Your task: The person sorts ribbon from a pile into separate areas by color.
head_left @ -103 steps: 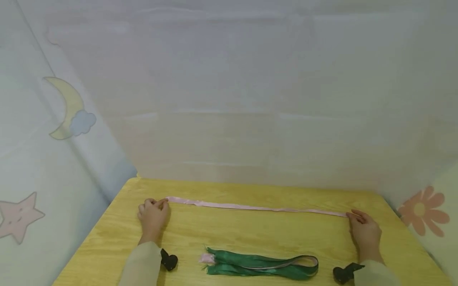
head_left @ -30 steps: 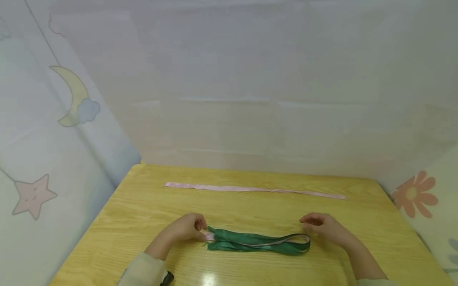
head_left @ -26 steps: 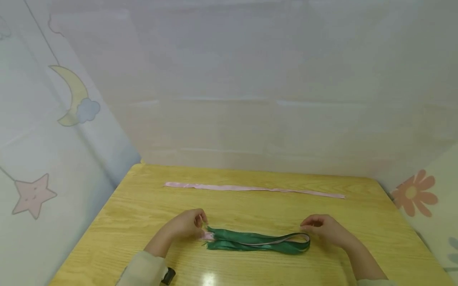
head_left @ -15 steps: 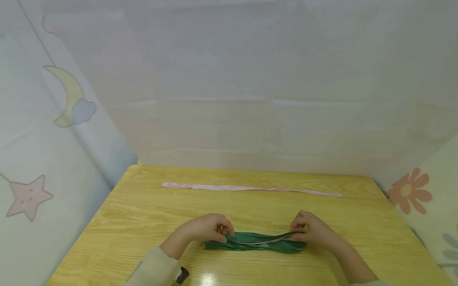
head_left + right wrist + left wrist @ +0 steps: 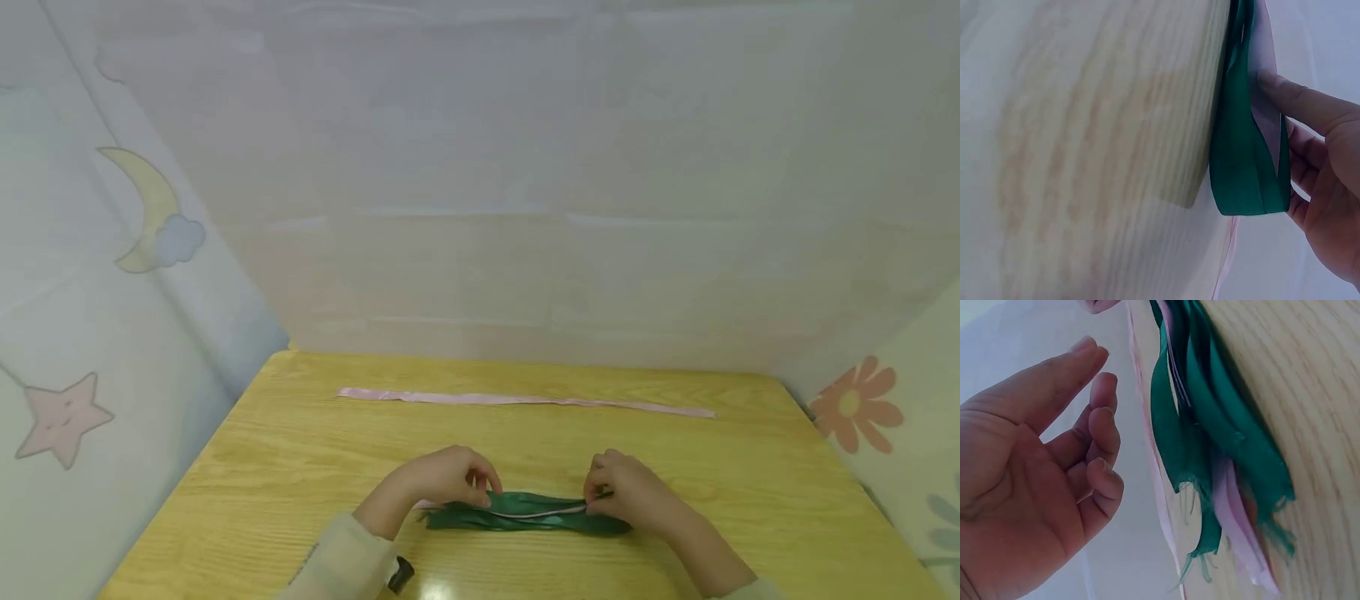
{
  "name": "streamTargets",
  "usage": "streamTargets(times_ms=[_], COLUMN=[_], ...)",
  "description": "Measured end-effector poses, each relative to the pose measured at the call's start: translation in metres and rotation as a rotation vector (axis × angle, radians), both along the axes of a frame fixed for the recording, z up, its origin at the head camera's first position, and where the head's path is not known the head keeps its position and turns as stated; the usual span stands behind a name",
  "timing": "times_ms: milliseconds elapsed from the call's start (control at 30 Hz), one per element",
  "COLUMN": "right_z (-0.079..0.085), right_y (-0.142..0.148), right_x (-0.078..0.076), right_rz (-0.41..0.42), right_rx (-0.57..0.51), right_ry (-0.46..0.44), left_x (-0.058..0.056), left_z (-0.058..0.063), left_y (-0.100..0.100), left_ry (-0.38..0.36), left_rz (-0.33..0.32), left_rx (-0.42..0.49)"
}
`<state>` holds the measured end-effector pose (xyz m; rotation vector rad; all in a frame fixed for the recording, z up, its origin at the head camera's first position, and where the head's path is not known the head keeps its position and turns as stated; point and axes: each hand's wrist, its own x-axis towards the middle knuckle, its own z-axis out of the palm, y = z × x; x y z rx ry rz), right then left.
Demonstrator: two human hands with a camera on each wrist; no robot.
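Observation:
A folded bundle of green ribbons [image 5: 525,523] with a pink ribbon [image 5: 1233,519] among them lies across the front of the table. Frayed ends [image 5: 1279,519] point left, and the fold [image 5: 1250,199] is at the right. My right hand [image 5: 626,492] pinches the pink ribbon at the fold; in the right wrist view its thumb [image 5: 1291,94] lies on the pink strip, other fingers behind the green edge. Over the bundle's left part hovers my left hand [image 5: 453,479], fingers loosely bent. In the left wrist view that hand [image 5: 1035,475] is apart from the ribbons, holding nothing.
A single pink ribbon [image 5: 480,399] lies stretched out left to right towards the back of the yellow wooden table [image 5: 300,467]. Pale sheets [image 5: 465,275] with printed figures enclose the back and sides. A black strap piece [image 5: 401,575] shows at the left cuff.
Earlier both hands held the ends of the single pink ribbon, now released. The left hand has shifted right along the bundle; the right hand has come left and taken hold at the fold.

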<state>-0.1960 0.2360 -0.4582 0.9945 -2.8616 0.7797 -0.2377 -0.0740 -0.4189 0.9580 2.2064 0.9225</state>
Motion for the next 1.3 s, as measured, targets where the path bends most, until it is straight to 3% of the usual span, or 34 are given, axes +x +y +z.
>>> streamTargets(times_ms=[200, 400, 533, 700, 1033, 1300], right_z=[0.006, 0.004, 0.005, 0.008, 0.014, 0.013], right_y=[0.005, 0.007, 0.005, 0.002, 0.001, -0.004], right_x=[0.001, 0.001, 0.003, 0.004, 0.004, 0.006], right_rz=[0.033, 0.098, 0.077, 0.044, 0.032, 0.065], right_rx=[-0.050, -0.100, -0.154, -0.211, -0.184, -0.241], right_ry=[-0.054, -0.067, -0.193, -0.335, -0.409, -0.488], left_x=[-0.002, 0.001, 0.005, 0.009, 0.010, 0.013], left_z=[-0.014, -0.024, -0.025, -0.025, -0.030, -0.030], left_y=[0.009, 0.032, 0.046, 0.052, 0.049, 0.046], left_ry=[0.033, 0.211, 0.283, 0.262, 0.238, 0.246], left_rz=[0.034, 0.007, 0.003, 0.001, 0.010, -0.015], left_rx=[0.017, -0.062, -0.106, -0.119, -0.102, -0.109])
